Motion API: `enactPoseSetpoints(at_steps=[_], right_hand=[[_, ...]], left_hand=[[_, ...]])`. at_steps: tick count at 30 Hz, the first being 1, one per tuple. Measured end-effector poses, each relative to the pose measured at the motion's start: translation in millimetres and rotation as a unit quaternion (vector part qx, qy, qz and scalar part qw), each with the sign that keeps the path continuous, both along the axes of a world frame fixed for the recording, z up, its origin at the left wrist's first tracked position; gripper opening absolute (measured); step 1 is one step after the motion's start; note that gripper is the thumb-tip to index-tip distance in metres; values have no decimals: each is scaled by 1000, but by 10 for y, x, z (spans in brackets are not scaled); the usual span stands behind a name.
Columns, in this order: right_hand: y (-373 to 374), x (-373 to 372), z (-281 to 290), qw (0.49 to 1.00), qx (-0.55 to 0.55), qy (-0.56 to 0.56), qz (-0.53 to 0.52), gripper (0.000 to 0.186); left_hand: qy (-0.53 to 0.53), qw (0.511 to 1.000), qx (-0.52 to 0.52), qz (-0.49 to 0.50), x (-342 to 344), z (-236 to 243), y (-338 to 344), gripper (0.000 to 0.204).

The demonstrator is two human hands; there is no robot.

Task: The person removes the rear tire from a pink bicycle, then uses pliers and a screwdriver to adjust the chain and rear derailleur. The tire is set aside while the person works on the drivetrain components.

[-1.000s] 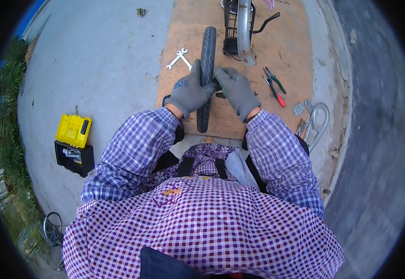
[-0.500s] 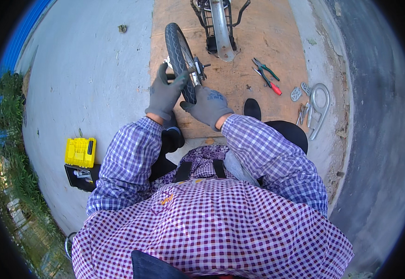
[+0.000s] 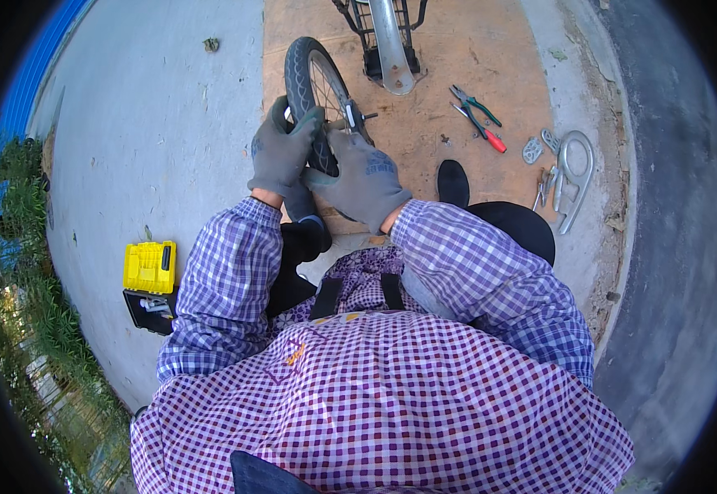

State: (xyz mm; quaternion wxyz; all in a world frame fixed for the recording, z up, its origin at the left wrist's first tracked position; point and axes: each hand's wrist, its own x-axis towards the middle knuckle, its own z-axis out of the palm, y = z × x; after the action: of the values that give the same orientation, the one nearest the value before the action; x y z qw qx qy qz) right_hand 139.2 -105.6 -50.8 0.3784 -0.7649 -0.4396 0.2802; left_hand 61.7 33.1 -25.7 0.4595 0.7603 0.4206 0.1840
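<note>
A bicycle wheel point(image 3: 299, 72) with a black tyre and thin spokes stands tilted on a brown board in front of me. Both my hands wear grey gloves. My left hand point(image 3: 282, 146) grips the tyre from its left side, the thumb lying across the tread. On the near right part of the rim and tyre, my right hand point(image 3: 362, 174) is closed, its fingertips partly hidden among the spokes. An axle with a hub point(image 3: 355, 117) sticks out on the wheel's right side, just above my right hand.
Beyond the wheel lies a bicycle frame with a silver mudguard point(image 3: 391, 58) and black rack. Pliers point(image 3: 475, 105) and a red-handled screwdriver point(image 3: 490, 138) lie right on the brown board point(image 3: 449, 49). Farther right are a silver chain guard point(image 3: 574, 177) and pedals point(image 3: 532, 150). A yellow-lidded toolbox point(image 3: 149, 267) sits open at left.
The wheel has turned and leaned so that more of its spokes show. My left hand has shifted slightly up and left along the tyre; my right hand has moved slightly left.
</note>
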Motion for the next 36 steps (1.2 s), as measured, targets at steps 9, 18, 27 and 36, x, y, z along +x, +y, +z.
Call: enactPoseSetpoints(at_steps=[9,18,27,36], right_hand=[[-141,35,-312,975,-203,23,91,57],[-148,303,-177,992,-122,-3,-10,50],[708,-613,-29,997,-23,56,-44,57],[-1064,1129,33,991,-129,27,14,45]], left_hand=[[-21,997,-69,34,-86,-240,-61,69],[39,997,18,-69,226,-201,-419,57],[35,999,-9,-15,-661,-72,708,64],[114,978,-141,-103,1027,-27,-1040,53]])
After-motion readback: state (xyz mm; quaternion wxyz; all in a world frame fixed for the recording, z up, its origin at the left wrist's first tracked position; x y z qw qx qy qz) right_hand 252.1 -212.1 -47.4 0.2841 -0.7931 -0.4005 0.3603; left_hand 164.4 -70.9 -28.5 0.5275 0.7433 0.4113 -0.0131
